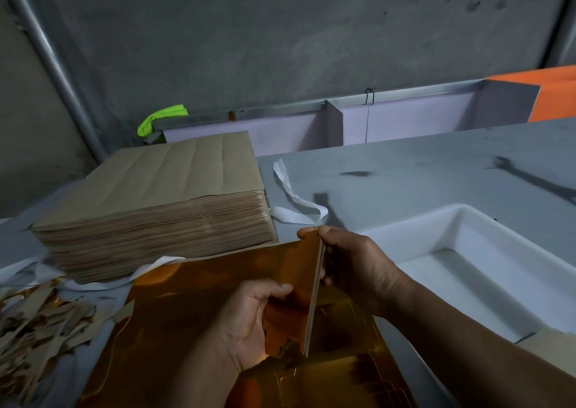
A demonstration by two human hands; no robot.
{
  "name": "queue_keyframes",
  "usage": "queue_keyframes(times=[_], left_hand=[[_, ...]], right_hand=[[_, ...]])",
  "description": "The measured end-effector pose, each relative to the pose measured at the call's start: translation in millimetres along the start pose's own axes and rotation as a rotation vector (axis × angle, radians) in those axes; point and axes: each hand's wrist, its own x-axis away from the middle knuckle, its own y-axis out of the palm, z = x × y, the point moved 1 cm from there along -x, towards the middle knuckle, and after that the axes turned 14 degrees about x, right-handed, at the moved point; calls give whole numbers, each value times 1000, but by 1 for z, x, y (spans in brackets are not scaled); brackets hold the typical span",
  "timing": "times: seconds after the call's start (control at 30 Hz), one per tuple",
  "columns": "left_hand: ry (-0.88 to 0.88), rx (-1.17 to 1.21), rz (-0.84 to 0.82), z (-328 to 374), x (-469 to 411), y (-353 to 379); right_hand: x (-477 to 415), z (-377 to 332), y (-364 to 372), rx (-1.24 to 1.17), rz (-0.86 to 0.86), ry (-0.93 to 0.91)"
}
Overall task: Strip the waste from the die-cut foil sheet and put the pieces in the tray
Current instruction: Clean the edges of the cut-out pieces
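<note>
Hands meet over the middle of the work. The right hand (352, 264) pinches a thin stack of copper-gold foil-faced cut pieces (314, 295) on edge, fingertips curled over its top corner and thumb behind, so the stack stands nearly upright and its edges stay squared. The left hand (249, 323) closes thumb-over-fingers on the lower face of that same stack, seemingly to steady it or to pull away a ragged bit of waste at its bottom edge; which of the two I cannot tell.

Under both hands lies the large glossy copper-gold die-cut foil sheet (187, 314), flat on the grey bench (420, 170), with faint cut outlines showing near its lower right. It lies directly in front of the person, a sensible place since pieces can be lifted straight off it.

Just to the right sits the shallow white rectangular plastic tray (486, 270), which looks empty. Its nearness to the right hand suggests the gathered stack is meant to go there in one short move, so the task seems to be at the collecting step, with nothing delivered yet.

To the left, a heap of brown and gold paper scraps (40, 323) lies at the bench edge, well apart from the tray, which keeps waste and good pieces separate. Behind it stands a tall stack of brown kraft sheets (162, 195), probably more stock, brown backs up, with loose white paper strips (296, 205) just beside it.
</note>
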Motion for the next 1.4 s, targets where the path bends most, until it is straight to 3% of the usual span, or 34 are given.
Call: queue_keyframes(times=[0.23,0.77,0.87,1.0,1.1,1.23,1.4], left_hand=[[-35,39,-68,-2,0,4],[28,98,33,2,-2,10],[64,64,123,2,0,11],[112,-4,376,2,2,11],[150,-16,449,4,4,15],[150,-7,425,6,4,15],[191,86,192,15,6,7]], right_hand=[[0,2,-3,49,-3,9],[2,1,2,170,-67,-77],[2,1,3,192,-36,-68],[0,6,2,267,-4,5],[-3,13,0,293,-29,95],[-5,15,-2,268,-9,159],[-7,11,-9,185,85,193]])
